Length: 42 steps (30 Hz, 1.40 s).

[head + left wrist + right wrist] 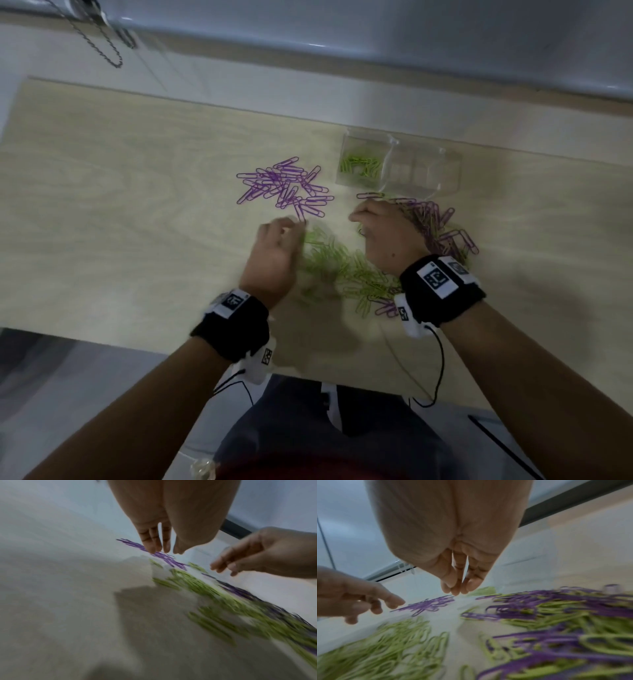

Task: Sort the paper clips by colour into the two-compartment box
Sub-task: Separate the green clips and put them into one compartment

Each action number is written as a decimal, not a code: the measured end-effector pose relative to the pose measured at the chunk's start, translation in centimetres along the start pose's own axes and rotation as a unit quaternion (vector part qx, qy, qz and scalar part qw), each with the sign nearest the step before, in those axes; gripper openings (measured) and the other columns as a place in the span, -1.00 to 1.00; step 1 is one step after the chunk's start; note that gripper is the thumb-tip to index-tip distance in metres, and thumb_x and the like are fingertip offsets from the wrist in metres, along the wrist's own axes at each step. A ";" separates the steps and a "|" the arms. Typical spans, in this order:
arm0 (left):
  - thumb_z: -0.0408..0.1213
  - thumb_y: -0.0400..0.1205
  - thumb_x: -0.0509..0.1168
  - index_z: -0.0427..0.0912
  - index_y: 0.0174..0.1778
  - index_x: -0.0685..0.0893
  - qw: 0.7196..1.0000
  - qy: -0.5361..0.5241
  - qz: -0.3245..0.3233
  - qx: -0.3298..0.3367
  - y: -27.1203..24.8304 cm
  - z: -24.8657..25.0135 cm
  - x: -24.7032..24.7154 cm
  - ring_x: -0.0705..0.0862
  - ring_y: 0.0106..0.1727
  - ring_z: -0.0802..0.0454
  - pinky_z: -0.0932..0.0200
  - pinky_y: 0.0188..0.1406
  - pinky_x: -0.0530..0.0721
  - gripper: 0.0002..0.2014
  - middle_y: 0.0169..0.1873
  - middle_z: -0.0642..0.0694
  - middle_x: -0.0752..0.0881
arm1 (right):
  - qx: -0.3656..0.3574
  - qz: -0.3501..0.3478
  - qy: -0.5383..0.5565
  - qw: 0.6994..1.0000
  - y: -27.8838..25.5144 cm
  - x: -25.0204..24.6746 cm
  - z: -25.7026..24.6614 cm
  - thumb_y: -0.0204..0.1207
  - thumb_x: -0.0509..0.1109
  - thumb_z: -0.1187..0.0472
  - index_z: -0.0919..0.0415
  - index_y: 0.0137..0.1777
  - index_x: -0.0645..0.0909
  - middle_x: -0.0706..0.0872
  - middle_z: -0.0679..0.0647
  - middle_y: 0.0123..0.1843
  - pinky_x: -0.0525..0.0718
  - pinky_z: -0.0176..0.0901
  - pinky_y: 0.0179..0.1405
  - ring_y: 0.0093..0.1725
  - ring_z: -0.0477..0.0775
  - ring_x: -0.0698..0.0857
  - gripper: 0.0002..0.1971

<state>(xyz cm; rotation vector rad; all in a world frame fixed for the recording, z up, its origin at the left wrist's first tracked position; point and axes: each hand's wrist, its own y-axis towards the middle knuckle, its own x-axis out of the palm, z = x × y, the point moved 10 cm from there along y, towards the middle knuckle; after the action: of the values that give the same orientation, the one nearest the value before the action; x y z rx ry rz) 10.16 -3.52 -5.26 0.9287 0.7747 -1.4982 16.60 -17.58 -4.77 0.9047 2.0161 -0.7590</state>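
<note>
A pile of purple paper clips lies mid-table, with a green pile nearer to me and a mixed purple and green heap on the right. The clear two-compartment box stands behind them. Its left compartment holds green clips; the right one looks bare. My left hand hovers at the near edge of the purple pile, its fingers straight and holding nothing. My right hand hangs over the left end of the mixed heap, fingertips bunched, with no clip visible in them.
The wooden table has bare surface to the left of the piles. Its far edge runs just behind the box. A bead chain hangs at the back left. Cables from the wrist bands trail over the near edge.
</note>
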 end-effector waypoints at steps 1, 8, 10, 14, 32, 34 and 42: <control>-0.33 0.56 0.06 -0.27 0.34 0.53 0.999 -0.009 0.006 -0.046 0.0 -1.4 -0.7 0.49 0.06 -0.30 -0.12 0.08 0.56 -0.58 0.16 -0.35 0.53 | 0.001 -0.030 -0.005 1.000 0.5 1.0 -0.6 0.36 0.24 0.56 0.39 0.26 0.60 0.59 0.16 0.18 0.55 -0.08 0.10 0.16 0.23 0.52 -0.55; 0.21 0.43 0.22 -0.28 0.41 0.44 0.992 -0.026 -0.126 -0.005 -0.8 -0.2 2.3 0.45 0.12 -0.23 -0.09 0.14 0.59 -0.24 0.22 -0.26 0.45 | -0.060 -0.107 -0.067 0.990 -1.7 5.1 -3.9 0.39 0.40 0.31 0.32 0.24 0.54 0.43 0.11 0.17 0.61 0.08 0.06 0.15 0.12 0.37 -0.61; 0.29 0.24 0.39 -0.35 0.46 0.39 0.984 0.000 -0.165 0.066 -2.0 1.3 3.1 0.48 0.17 -0.26 -0.09 0.11 0.64 0.01 0.25 -0.30 0.45 | -0.095 -0.145 -0.084 0.981 -3.1 6.0 -3.9 0.37 0.48 -0.07 0.28 0.40 0.43 0.39 0.12 0.26 0.54 -0.03 0.19 0.22 0.12 0.36 -0.32; 0.04 0.07 0.61 -0.27 0.48 0.39 0.972 0.023 -0.218 0.087 -2.6 1.4 3.9 0.48 0.21 -0.23 -0.04 0.04 0.66 0.07 0.27 -0.26 0.46 | -0.090 -0.161 -0.082 0.979 -4.3 6.7 -2.7 0.23 0.55 -0.21 0.19 0.47 0.39 0.38 0.09 0.28 0.56 -0.03 0.15 0.24 0.11 0.38 -0.14; -0.25 0.55 0.26 -0.23 0.06 0.63 0.967 0.017 -0.230 0.104 2.1 3.2 3.6 0.62 0.09 -0.22 0.03 -0.03 0.59 -0.78 0.07 -0.19 0.62 | 0.109 0.001 0.144 0.984 -3.5 0.9 1.0 0.45 0.51 0.21 0.22 0.01 0.76 0.77 0.09 -0.01 0.65 -0.12 0.08 -0.06 0.01 0.69 -0.84; -0.25 0.55 0.29 -0.18 0.05 0.65 0.967 0.001 -0.232 0.109 2.4 3.1 3.5 0.61 0.08 -0.16 0.05 0.00 0.58 -0.81 0.06 -0.14 0.62 | 0.126 0.022 0.200 0.971 -3.1 -1.5 1.5 0.42 0.54 0.20 0.21 0.01 0.77 0.78 0.04 -0.04 0.64 -0.27 0.02 -0.09 -0.04 0.70 -0.82; -0.33 0.52 0.43 -0.25 -0.01 0.78 0.981 -0.130 -0.119 0.076 6.3 5.1 -1.3 0.72 -0.05 -0.13 0.13 -0.04 0.67 -0.84 -0.13 -0.19 0.77 | 0.054 0.174 0.220 0.958 4.8 -11.1 2.3 0.34 0.58 0.25 0.21 -0.06 0.78 0.80 0.09 -0.12 0.69 -0.14 -0.03 -0.15 0.06 0.74 -0.82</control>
<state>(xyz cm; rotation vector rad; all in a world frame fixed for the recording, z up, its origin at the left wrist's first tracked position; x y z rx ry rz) 15.81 -8.16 -1.59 0.7483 0.6013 -1.8680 26.25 -20.24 2.41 1.5554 2.1122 -0.5023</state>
